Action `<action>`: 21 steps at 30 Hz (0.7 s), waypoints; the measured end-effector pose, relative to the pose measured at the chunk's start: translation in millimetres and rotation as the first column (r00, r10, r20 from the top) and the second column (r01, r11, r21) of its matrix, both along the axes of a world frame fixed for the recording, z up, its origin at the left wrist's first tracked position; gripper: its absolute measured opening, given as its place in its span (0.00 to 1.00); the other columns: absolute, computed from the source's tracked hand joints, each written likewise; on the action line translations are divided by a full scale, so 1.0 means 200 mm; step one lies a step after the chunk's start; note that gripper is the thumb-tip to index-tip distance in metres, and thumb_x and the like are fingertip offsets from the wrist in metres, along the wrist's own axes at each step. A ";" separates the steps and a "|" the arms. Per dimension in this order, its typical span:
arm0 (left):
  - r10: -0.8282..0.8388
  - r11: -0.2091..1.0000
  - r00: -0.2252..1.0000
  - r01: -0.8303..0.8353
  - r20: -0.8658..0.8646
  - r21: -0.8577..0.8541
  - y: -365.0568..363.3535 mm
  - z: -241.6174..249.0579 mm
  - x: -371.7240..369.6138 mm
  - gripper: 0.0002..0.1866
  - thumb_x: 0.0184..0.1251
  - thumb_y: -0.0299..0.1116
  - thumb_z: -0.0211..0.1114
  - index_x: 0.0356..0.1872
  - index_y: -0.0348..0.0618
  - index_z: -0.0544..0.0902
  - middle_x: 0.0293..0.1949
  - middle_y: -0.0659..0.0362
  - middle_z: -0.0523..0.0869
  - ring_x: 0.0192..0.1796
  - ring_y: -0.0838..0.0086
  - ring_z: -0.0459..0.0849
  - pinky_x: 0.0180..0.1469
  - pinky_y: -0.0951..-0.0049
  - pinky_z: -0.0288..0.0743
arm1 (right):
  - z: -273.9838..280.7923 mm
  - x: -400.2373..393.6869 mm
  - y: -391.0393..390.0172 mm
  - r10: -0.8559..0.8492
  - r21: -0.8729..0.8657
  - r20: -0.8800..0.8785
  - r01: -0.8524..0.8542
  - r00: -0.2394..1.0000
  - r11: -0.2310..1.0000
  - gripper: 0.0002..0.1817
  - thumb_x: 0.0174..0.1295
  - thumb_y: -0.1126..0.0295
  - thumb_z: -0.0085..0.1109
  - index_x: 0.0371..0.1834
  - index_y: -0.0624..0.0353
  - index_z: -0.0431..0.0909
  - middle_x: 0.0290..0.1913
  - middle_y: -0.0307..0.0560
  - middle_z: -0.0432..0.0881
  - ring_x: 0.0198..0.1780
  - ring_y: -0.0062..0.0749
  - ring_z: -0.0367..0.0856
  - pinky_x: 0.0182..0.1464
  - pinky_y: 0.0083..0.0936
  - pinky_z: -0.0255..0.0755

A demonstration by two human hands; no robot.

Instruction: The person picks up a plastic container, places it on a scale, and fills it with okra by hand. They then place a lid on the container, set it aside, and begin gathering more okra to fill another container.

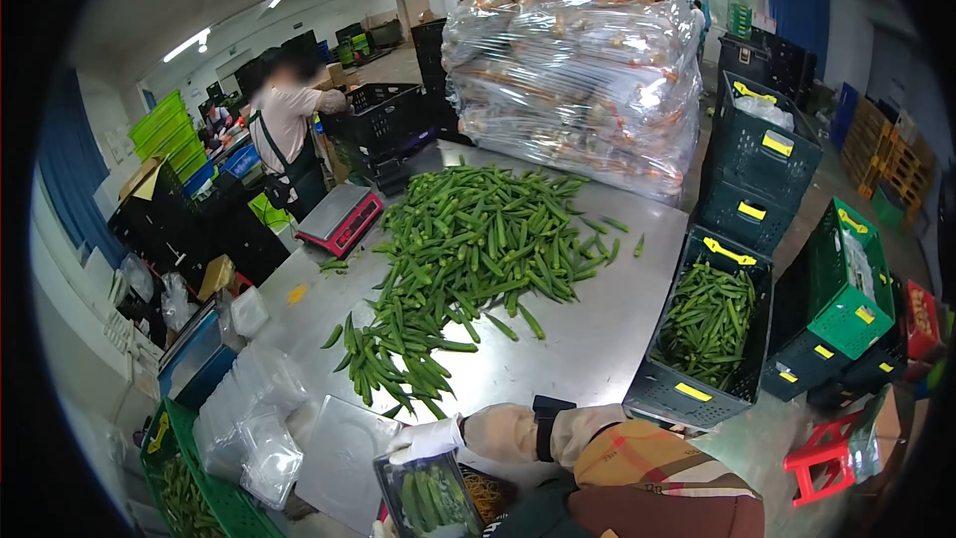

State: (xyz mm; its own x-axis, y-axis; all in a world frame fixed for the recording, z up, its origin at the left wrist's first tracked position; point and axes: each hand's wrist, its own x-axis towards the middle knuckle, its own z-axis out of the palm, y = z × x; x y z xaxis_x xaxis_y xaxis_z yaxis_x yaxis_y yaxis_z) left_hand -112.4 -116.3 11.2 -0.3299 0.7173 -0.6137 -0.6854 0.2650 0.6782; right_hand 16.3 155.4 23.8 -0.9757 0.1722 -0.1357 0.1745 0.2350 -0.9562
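Note:
A clear plastic tray of okra (434, 498) is held low in front of me at the bottom edge of the view. My right hand (423, 441), in a white glove, grips the tray's far rim, fingers closed over it. Of my left hand (382, 529) only a small gloved part shows, against the tray's lower left side; most of its fingers are hidden. Beyond lies a large heap of okra (478, 239) on the steel table (607, 324). Left of the tray are a flat scale plate (344, 453) and stacked clear plastic trays (254, 408).
A red scale (342, 218) stands at the table's left. Wrapped sacks (578, 90) tower behind. On the right is a dark crate (687, 391) holding okra, near a green crate (846, 324) and a red stool (822, 463). A co-worker (289, 130) stands far left.

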 end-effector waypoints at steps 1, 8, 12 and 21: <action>-0.157 0.982 0.978 0.140 -0.138 -0.125 0.03 0.02 0.00 0.19 0.67 0.39 0.64 0.56 0.44 0.78 0.43 0.61 0.85 0.38 0.67 0.82 0.41 0.71 0.75 | 0.04 0.02 -0.02 0.041 0.010 -0.032 -0.041 0.999 0.999 0.23 0.70 0.51 0.50 0.54 0.60 0.77 0.47 0.46 0.83 0.49 0.30 0.80 0.54 0.29 0.71; -0.355 0.933 0.888 0.358 -0.294 -0.045 0.21 0.34 0.25 0.28 0.64 0.32 0.66 0.64 0.38 0.72 0.51 0.57 0.83 0.48 0.67 0.81 0.51 0.68 0.74 | 0.26 0.13 0.01 0.031 0.312 -0.141 0.014 0.989 0.950 0.20 0.68 0.51 0.54 0.47 0.57 0.77 0.42 0.49 0.82 0.46 0.38 0.80 0.49 0.32 0.71; -0.484 0.872 0.795 0.471 -0.366 -0.129 0.29 0.49 0.31 0.26 0.63 0.29 0.65 0.63 0.35 0.73 0.52 0.55 0.83 0.50 0.68 0.80 0.53 0.69 0.74 | 0.33 0.11 0.02 -0.130 0.295 -0.297 0.221 0.946 0.930 0.17 0.66 0.55 0.57 0.34 0.59 0.78 0.29 0.46 0.80 0.33 0.37 0.78 0.38 0.35 0.70; -0.491 0.810 0.733 0.583 -0.470 0.063 0.28 0.53 0.41 0.33 0.60 0.19 0.64 0.69 0.36 0.67 0.60 0.55 0.78 0.60 0.69 0.76 0.62 0.69 0.70 | 0.47 0.28 0.08 0.083 0.031 -0.126 -0.080 0.989 0.996 0.25 0.68 0.48 0.56 0.26 0.62 0.76 0.21 0.35 0.72 0.26 0.21 0.66 0.30 0.28 0.64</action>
State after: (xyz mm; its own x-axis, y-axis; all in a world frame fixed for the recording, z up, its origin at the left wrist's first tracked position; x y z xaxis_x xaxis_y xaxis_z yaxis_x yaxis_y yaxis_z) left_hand -30.3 -60.2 117.0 -0.0390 0.9396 -0.3401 -0.1106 0.3342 0.9360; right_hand 72.7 172.3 118.8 -0.9956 0.0935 -0.0065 0.0314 0.2678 -0.9630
